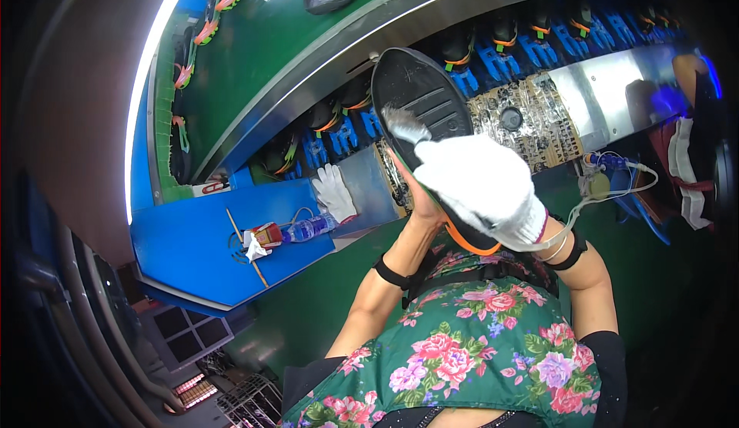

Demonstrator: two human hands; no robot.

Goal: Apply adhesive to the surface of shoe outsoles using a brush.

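A black shoe sole (419, 81) with raised ridges and an orange edge near the heel is held up, tilted, in front of my body. My bare left hand (418, 189) grips it from the left side and below; most of the fingers are hidden behind it. Over the sole is my right hand (479, 185) in a white glove, closed round a brush whose handle is hidden. The pale, slightly blurred bristles (404, 125) touch or almost touch the sole's face. A thin white cord (586, 201) runs by my right wrist.
On the blue side table (185, 251) lie a white glove (334, 193), a plastic bottle (308, 228), a small red box (267, 235) and a thin stick. Shoes on blue holders (500, 62) line the rack behind a metal ledge (608, 105). A green conveyor (269, 51) carries shoe parts.
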